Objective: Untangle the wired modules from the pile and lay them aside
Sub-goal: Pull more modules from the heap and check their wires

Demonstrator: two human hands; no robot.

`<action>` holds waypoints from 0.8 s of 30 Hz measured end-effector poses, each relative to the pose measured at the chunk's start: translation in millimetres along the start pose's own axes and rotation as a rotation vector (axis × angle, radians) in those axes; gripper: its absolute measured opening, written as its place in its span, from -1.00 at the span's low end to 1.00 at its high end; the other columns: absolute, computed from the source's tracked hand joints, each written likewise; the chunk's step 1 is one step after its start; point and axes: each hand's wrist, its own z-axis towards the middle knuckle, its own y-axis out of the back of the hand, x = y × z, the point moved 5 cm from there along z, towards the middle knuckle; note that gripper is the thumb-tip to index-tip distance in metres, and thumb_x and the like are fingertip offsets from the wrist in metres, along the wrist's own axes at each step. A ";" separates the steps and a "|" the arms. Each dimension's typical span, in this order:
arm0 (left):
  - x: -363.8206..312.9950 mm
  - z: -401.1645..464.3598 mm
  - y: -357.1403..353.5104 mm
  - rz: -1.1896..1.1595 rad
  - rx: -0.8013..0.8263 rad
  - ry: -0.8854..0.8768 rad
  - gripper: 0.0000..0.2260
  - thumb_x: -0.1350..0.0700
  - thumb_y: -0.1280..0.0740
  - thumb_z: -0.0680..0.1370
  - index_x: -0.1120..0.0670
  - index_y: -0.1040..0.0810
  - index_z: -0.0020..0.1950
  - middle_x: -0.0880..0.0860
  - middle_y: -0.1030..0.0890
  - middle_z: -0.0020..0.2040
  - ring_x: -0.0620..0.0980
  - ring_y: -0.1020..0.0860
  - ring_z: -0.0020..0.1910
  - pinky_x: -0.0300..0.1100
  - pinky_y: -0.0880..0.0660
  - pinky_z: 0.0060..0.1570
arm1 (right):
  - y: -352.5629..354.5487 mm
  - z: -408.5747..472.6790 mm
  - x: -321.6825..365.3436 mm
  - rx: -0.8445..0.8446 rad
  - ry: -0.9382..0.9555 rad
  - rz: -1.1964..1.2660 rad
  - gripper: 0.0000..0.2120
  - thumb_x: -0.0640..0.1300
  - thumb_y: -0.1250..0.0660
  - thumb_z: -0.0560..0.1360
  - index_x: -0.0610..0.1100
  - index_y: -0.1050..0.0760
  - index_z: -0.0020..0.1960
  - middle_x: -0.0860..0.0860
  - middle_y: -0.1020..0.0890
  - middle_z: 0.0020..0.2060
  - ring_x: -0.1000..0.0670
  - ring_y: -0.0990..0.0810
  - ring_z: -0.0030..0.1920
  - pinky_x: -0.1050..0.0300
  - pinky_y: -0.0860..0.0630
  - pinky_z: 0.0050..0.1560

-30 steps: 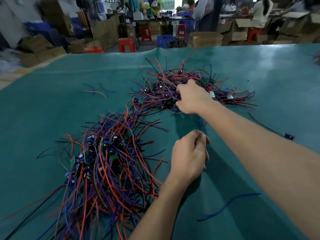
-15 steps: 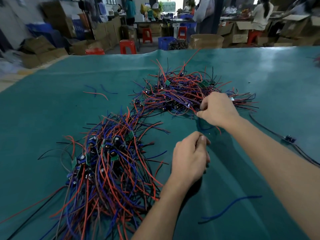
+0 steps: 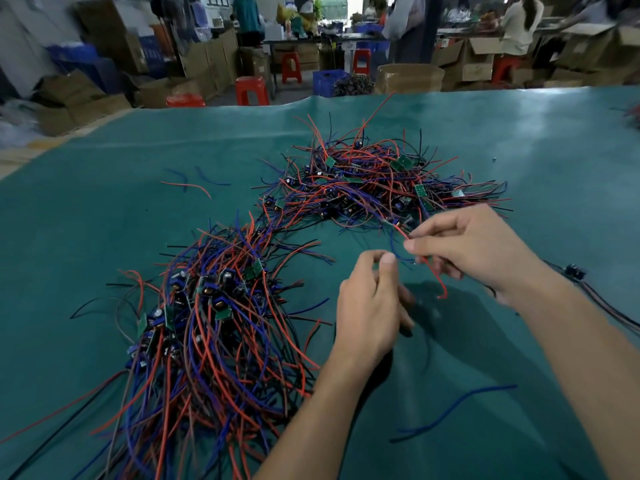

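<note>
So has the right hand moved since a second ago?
Yes. The right hand has pulled back from the far wire pile toward the person, now beside the left hand, pinching a red wire.

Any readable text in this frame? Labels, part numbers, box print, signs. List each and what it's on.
None legible.
Green circuit boards in the far pile: any markings too small to read.
Modules in the near pile: components visible, no readable print.
Cardboard boxes behind the table: any print is blurred out.
Blue crate: no lettering can be made out.
Green table cover: no text visible.
</note>
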 end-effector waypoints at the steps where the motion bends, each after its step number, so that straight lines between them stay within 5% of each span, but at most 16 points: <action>1: -0.1 -0.3 1.0 -0.010 -0.014 0.015 -0.68 -0.19 -0.06 0.65 0.01 -0.44 -0.02 0.05 -0.68 -0.31 0.08 -0.63 -0.46 -0.06 -0.51 -0.29 | -4.5 -10.6 1.3 0.066 -0.010 0.047 -0.94 -0.24 -0.54 0.41 -0.14 -0.70 -0.22 -0.11 -0.66 -0.42 0.08 -0.46 -0.55 0.28 -0.31 -0.58; 4: -0.4 1.6 4.8 0.072 -0.067 0.018 -0.49 -0.29 -0.05 0.58 0.13 -0.51 -0.07 0.11 -0.64 -0.25 0.20 -0.62 -0.22 0.15 -0.52 -0.09 | -18.5 -31.2 -2.0 0.192 -0.028 0.003 -0.93 -0.28 -0.55 0.39 -0.16 -0.70 -0.25 -0.15 -0.65 -0.45 0.05 -0.49 -0.53 0.29 -0.29 -0.57; 8: -3.7 2.3 5.2 0.120 -0.067 -0.020 -0.66 -0.08 -0.19 0.57 0.15 -0.52 -0.19 0.02 -0.56 -0.31 0.10 -0.53 -0.24 0.13 -0.52 -0.09 | -31.4 -41.3 -11.9 0.309 -0.024 -0.058 -0.89 -0.23 -0.54 0.44 -0.16 -0.69 -0.25 -0.04 -0.61 -0.50 0.06 -0.51 -0.52 0.26 -0.31 -0.53; 11: -3.0 1.3 2.0 -0.007 0.014 0.019 -0.69 -0.03 -0.16 0.52 0.16 -0.57 -0.15 0.13 -0.65 -0.29 0.14 -0.62 -0.28 0.09 -0.56 -0.18 | -17.5 -36.8 -17.3 0.157 -0.029 -0.029 -0.74 0.02 -0.58 0.41 -0.13 -0.65 -0.32 -0.01 -0.57 -0.52 0.08 -0.46 -0.54 0.26 -0.28 -0.53; 14: -3.9 -1.6 -4.3 -0.106 0.125 0.033 -0.76 0.04 -0.13 0.48 0.14 -0.52 -0.18 0.18 -0.61 -0.38 0.10 -0.51 -0.52 -0.10 -0.46 -0.45 | -7.0 -29.5 -22.9 -0.071 -0.021 0.052 -0.76 0.00 -0.49 0.50 -0.08 -0.65 -0.29 0.00 -0.53 -0.48 0.07 -0.42 -0.48 0.29 -0.28 -0.51; 18: -4.8 -0.5 -3.3 -0.066 0.203 -0.022 -0.65 0.12 -0.08 0.45 -0.12 -0.64 -0.06 0.10 -0.54 -0.45 0.03 -0.42 -0.54 -0.18 -0.40 -0.46 | -25.5 -30.9 -25.1 0.065 -0.055 0.274 -0.87 -0.06 -0.50 0.47 -0.11 -0.74 -0.06 -0.05 -0.59 -0.36 0.06 -0.41 -0.41 0.22 -0.24 -0.48; 24: 2.0 0.1 -6.1 -0.100 0.171 0.032 -0.84 0.15 -0.15 0.51 0.09 -0.53 -0.10 0.05 -0.55 -0.43 0.01 -0.40 -0.58 -0.19 -0.39 -0.53 | -16.6 -26.8 -30.4 -0.064 -0.110 0.525 -0.85 -0.12 -0.53 0.32 -0.19 -0.69 -0.18 -0.03 -0.62 -0.34 0.10 -0.47 -0.42 0.27 -0.36 -0.45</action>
